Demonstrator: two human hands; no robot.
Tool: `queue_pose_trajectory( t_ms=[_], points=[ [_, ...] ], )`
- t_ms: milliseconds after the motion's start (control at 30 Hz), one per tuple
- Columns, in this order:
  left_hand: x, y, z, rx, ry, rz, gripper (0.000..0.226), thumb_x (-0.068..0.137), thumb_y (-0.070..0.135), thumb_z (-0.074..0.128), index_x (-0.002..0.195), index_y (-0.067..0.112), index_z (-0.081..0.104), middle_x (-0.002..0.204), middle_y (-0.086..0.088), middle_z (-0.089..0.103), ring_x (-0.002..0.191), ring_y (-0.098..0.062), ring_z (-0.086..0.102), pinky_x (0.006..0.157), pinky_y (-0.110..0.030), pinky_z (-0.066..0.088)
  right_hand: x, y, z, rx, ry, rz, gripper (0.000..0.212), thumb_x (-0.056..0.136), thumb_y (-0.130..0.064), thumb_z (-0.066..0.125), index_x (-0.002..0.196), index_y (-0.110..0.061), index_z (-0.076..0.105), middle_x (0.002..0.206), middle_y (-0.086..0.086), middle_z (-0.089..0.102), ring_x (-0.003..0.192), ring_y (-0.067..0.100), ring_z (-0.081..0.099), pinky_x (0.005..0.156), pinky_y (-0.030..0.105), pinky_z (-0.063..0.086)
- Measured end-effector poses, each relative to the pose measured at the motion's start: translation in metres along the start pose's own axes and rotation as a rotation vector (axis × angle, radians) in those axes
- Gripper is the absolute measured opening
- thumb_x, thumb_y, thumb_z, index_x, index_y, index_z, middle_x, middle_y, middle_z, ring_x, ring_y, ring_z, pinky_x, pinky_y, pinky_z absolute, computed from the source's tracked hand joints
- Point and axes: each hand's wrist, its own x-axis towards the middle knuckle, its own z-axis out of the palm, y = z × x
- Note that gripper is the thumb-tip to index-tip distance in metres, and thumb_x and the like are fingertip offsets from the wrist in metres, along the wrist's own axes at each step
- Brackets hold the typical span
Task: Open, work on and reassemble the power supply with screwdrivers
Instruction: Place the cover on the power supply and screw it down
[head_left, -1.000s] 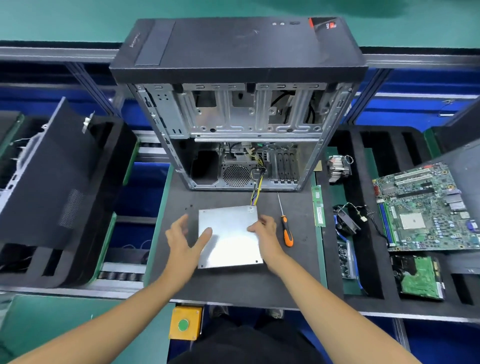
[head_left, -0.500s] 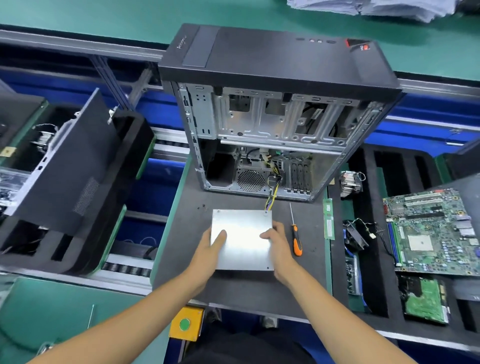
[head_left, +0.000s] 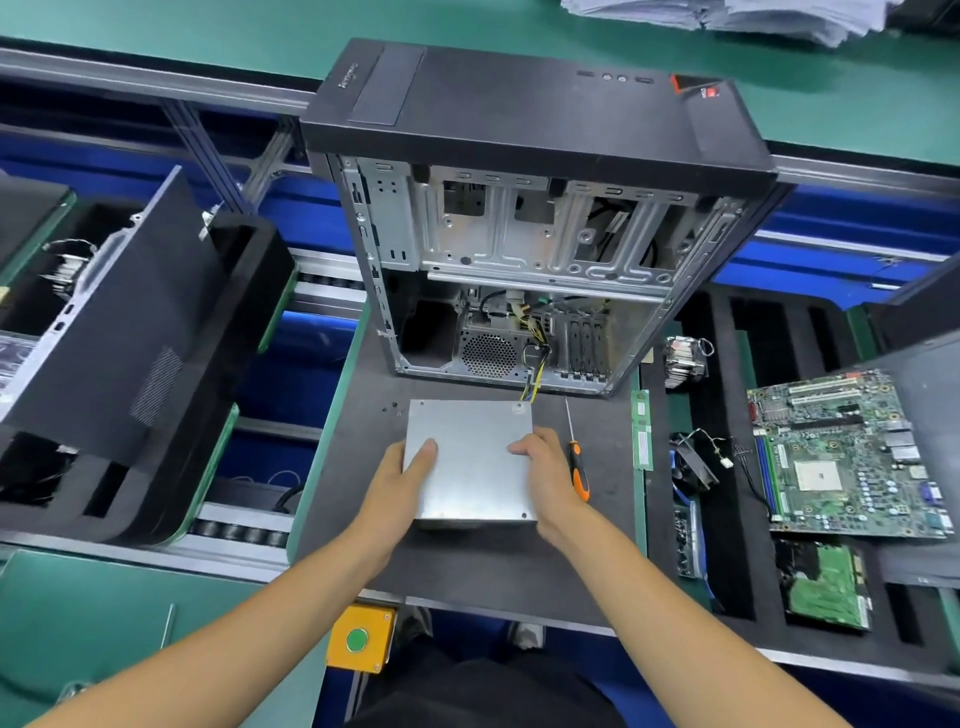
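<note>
The silver metal power supply (head_left: 472, 462) lies flat on the dark work mat (head_left: 467, 561), its yellow and black cable bundle (head_left: 535, 374) running into the open computer case (head_left: 519, 234) behind it. My left hand (head_left: 400, 478) grips the box's left side, thumb on top. My right hand (head_left: 545, 467) grips its right side, thumb on the top face. An orange-and-black screwdriver (head_left: 577, 457) lies on the mat just right of my right hand, tip pointing toward the case.
Several small screws (head_left: 392, 408) lie left of the box's far corner. A memory stick (head_left: 642, 431), a cooler (head_left: 685, 358), a fan (head_left: 693, 462), a motherboard (head_left: 841, 457) and a green board (head_left: 826, 587) fill the foam tray on the right. A black side panel (head_left: 119, 332) leans at left. A yellow button box (head_left: 358, 642) sits below.
My left hand has come in from beside the box and closed on its left side. My right hand has stayed on the right side. The view shifted right and closer.
</note>
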Motion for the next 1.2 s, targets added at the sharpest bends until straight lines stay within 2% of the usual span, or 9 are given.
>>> queue_pose_trajectory(
  t_ms=[167,300,467,600,733,867,1000,1133,1200],
  points=[
    [-0.002,0.009,0.0,-0.014,0.024,0.002,0.044,0.103,0.05,0.053,0.132,0.017,0.053,0.118,0.007,0.067,0.102,-0.005,0.065,0.072,-0.018,0.046,0.001,-0.009,-0.003,-0.067,0.007,-0.018,0.014,0.093,-0.013,0.056,0.107,-0.013,0.055,0.103,0.001,0.059,0.088,0.017,0.056,0.069,0.03,0.043],
    [-0.004,0.014,-0.001,-0.004,0.036,0.014,0.044,0.102,0.051,0.055,0.13,0.018,0.054,0.115,0.009,0.067,0.097,-0.002,0.065,0.06,-0.008,0.048,0.002,-0.013,-0.005,-0.089,-0.007,-0.046,0.015,0.094,-0.013,0.056,0.109,-0.012,0.057,0.101,-0.004,0.058,0.091,0.014,0.057,0.074,0.027,0.045],
    [-0.006,0.016,-0.003,-0.026,0.029,0.001,0.048,0.1,0.053,0.057,0.132,0.018,0.053,0.121,0.006,0.067,0.105,-0.008,0.065,0.074,-0.019,0.048,0.004,-0.012,-0.008,-0.125,-0.017,-0.061,0.008,0.093,-0.014,0.057,0.1,-0.018,0.058,0.112,0.001,0.06,0.106,0.02,0.056,0.094,0.035,0.045],
    [-0.006,0.014,-0.004,-0.06,0.028,0.005,0.052,0.095,0.056,0.063,0.132,0.021,0.054,0.125,0.006,0.067,0.11,-0.011,0.065,0.088,-0.027,0.052,0.004,-0.011,-0.01,-0.113,-0.01,-0.081,0.01,0.092,-0.013,0.057,0.102,-0.014,0.059,0.109,0.004,0.062,0.094,0.017,0.058,0.078,0.031,0.045],
    [-0.001,0.014,-0.011,-0.084,0.007,-0.003,0.06,0.085,0.06,0.074,0.128,0.023,0.056,0.129,0.003,0.067,0.119,-0.019,0.064,0.109,-0.046,0.048,0.004,-0.011,-0.013,-0.113,-0.011,-0.082,0.008,0.092,-0.015,0.056,0.1,-0.016,0.058,0.105,0.003,0.063,0.091,0.018,0.058,0.076,0.032,0.044],
    [-0.003,0.017,-0.021,-0.129,-0.051,-0.001,0.084,0.061,0.069,0.084,0.127,0.024,0.059,0.129,0.002,0.068,0.123,-0.023,0.063,0.112,-0.05,0.045,0.004,-0.012,-0.013,-0.116,-0.021,-0.091,0.008,0.091,-0.014,0.057,0.099,-0.016,0.058,0.103,0.003,0.063,0.088,0.017,0.059,0.075,0.031,0.046],
    [-0.004,0.016,-0.024,-0.162,-0.065,0.02,0.084,0.056,0.068,0.088,0.123,0.024,0.062,0.127,0.001,0.07,0.124,-0.025,0.062,0.114,-0.052,0.043,0.001,-0.012,-0.013,-0.087,-0.042,-0.111,0.011,0.09,-0.012,0.058,0.101,-0.016,0.058,0.095,-0.001,0.066,0.074,0.007,0.064,0.062,0.022,0.049],
    [-0.005,0.018,-0.023,-0.18,-0.061,0.046,0.083,0.056,0.067,0.09,0.123,0.026,0.063,0.124,0.002,0.072,0.121,-0.024,0.065,0.112,-0.051,0.045,-0.001,-0.013,-0.016,-0.089,-0.059,-0.129,0.009,0.088,-0.016,0.059,0.097,-0.018,0.058,0.101,0.002,0.065,0.09,0.019,0.06,0.078,0.033,0.046],
    [-0.003,0.021,-0.024,-0.184,-0.074,0.057,0.083,0.056,0.066,0.09,0.124,0.027,0.063,0.122,0.001,0.073,0.119,-0.023,0.066,0.111,-0.05,0.046,-0.003,-0.016,-0.014,-0.082,-0.074,-0.135,0.018,0.079,-0.025,0.061,0.096,-0.02,0.057,0.103,0.001,0.064,0.094,0.02,0.059,0.085,0.037,0.044]
  ],
)
